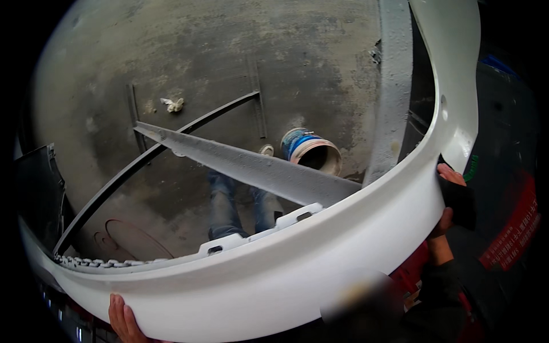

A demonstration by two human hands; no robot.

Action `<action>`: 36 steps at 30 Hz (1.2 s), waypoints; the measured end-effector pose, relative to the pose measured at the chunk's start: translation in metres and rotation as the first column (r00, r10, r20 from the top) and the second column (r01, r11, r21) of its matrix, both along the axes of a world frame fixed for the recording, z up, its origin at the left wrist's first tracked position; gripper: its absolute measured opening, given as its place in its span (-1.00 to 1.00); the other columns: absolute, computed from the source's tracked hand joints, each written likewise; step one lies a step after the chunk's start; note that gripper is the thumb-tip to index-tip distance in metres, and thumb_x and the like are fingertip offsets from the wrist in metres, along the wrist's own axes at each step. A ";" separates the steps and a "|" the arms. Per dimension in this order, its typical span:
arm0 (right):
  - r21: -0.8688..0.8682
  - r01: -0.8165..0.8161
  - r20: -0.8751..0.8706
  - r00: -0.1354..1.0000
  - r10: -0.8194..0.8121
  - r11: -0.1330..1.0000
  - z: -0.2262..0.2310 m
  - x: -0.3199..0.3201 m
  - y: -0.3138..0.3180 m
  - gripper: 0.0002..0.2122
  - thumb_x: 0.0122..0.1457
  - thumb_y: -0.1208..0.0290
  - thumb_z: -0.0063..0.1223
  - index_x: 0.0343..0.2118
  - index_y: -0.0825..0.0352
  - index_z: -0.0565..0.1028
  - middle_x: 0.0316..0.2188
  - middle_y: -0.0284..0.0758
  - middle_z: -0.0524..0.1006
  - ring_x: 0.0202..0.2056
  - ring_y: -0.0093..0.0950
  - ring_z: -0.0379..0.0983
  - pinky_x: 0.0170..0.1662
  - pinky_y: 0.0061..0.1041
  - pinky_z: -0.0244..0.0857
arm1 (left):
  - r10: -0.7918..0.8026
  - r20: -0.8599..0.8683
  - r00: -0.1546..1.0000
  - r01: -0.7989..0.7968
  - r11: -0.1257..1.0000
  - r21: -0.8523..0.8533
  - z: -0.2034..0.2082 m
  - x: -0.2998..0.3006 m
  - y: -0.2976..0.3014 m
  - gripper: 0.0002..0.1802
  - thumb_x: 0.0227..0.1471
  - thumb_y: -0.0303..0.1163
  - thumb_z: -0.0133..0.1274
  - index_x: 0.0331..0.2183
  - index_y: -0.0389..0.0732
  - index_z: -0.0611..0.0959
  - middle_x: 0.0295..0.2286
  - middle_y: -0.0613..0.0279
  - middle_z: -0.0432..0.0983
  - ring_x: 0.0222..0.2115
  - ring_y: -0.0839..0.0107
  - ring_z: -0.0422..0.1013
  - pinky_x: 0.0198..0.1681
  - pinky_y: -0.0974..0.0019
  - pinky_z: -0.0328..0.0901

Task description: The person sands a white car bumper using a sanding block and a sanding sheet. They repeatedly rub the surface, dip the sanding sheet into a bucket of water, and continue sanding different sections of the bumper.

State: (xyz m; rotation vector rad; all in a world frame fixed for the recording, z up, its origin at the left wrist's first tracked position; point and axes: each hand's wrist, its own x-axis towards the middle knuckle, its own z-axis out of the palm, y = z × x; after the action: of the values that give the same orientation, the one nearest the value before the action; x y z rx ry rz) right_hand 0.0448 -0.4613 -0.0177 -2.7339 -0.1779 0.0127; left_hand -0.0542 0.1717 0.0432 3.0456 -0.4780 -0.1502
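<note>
A long white car bumper [286, 268] curves across the view and up along the right side. My left hand [123, 320] lies at its lower left, fingers straight and together, flat against the white outer face; the rest of that hand is cut off by the lower edge. At the right bend, my right hand [440, 223] is closed round a black pad [459, 201], pressed at the bumper's edge. Its fingertips show above the pad and the thumb below. Whether the pad is a sanding pad I cannot tell.
Grey metal bars of a stand [246, 166] cross beneath the bumper. A used paint bucket [297, 143] stands on the stained floor, near legs in jeans [223, 206]. Crumpled paper [172, 104] and a thin red hose [134, 228] lie there. A blurred dark object [366, 300] hangs close in front.
</note>
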 end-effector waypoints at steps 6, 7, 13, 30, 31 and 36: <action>0.285 0.140 -0.038 0.990 -0.134 0.948 -0.007 -0.003 0.007 -0.39 0.29 -0.04 -0.23 0.04 0.49 0.53 0.07 -0.10 0.57 0.14 -0.23 0.45 0.27 -0.18 0.18 | -0.020 -0.002 1.000 0.020 0.999 0.028 0.003 0.003 -0.002 0.15 0.27 0.48 -0.50 -0.02 -0.56 0.57 -0.08 -0.40 0.59 -0.02 -0.29 0.54 0.08 -0.25 0.44; 0.357 0.179 -0.069 0.984 -0.165 0.917 -0.011 -0.003 0.010 -0.40 0.29 -0.03 -0.21 0.05 0.49 0.52 0.08 -0.11 0.56 0.14 -0.24 0.44 0.28 -0.19 0.17 | -0.023 0.012 1.000 0.023 0.999 0.031 0.002 0.003 -0.004 0.14 0.27 0.48 -0.50 -0.02 -0.56 0.57 -0.08 -0.39 0.59 -0.02 -0.29 0.54 0.08 -0.24 0.44; 0.270 0.228 -0.067 0.974 -0.218 0.935 0.008 -0.008 0.014 -0.56 0.30 0.32 -0.07 0.14 0.47 0.51 0.12 -0.16 0.53 0.16 -0.37 0.41 0.26 -0.33 0.19 | -0.014 0.092 0.996 0.016 1.000 -0.018 -0.010 0.015 -0.015 0.14 0.21 0.55 -0.46 -0.06 -0.44 0.62 -0.13 -0.27 0.65 -0.07 -0.19 0.60 0.02 -0.15 0.49; -0.077 -0.366 0.000 0.930 0.367 0.927 0.076 -0.026 0.342 -0.57 0.11 0.33 0.20 0.03 0.43 0.58 0.02 -0.07 0.62 0.07 -0.14 0.56 0.18 -0.26 0.41 | 0.041 0.421 0.906 0.074 0.965 -0.252 -0.025 0.026 -0.029 -0.19 0.10 0.30 0.16 -0.16 -0.41 0.71 -0.17 -0.07 0.68 -0.09 0.04 0.61 0.04 0.06 0.45; -0.042 -0.391 0.049 0.918 0.393 0.919 0.075 -0.031 0.354 -0.56 0.10 0.32 0.20 0.03 0.43 0.58 0.04 -0.06 0.61 0.08 -0.13 0.56 0.20 -0.26 0.40 | 0.054 0.420 0.906 0.074 0.957 -0.282 -0.025 0.025 -0.029 -0.20 0.09 0.28 0.18 -0.14 -0.40 0.71 -0.16 -0.07 0.68 -0.08 0.04 0.61 0.05 0.05 0.45; -0.051 -0.292 0.073 0.953 0.295 0.955 0.070 -0.042 0.372 -0.61 0.16 0.47 0.13 0.08 0.35 0.58 0.06 -0.11 0.61 0.12 -0.10 0.53 0.24 -0.20 0.35 | 0.094 0.410 0.907 0.076 0.922 -0.380 -0.030 0.028 -0.035 -0.25 0.04 0.21 0.25 -0.13 -0.38 0.71 -0.15 -0.04 0.68 -0.08 0.06 0.61 0.05 0.08 0.45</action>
State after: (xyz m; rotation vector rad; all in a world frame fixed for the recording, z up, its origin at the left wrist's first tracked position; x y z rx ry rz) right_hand 0.0029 -0.0897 0.0519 -2.7221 -0.6121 -0.0104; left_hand -0.0265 0.1372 0.0134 2.6698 -0.4469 0.5526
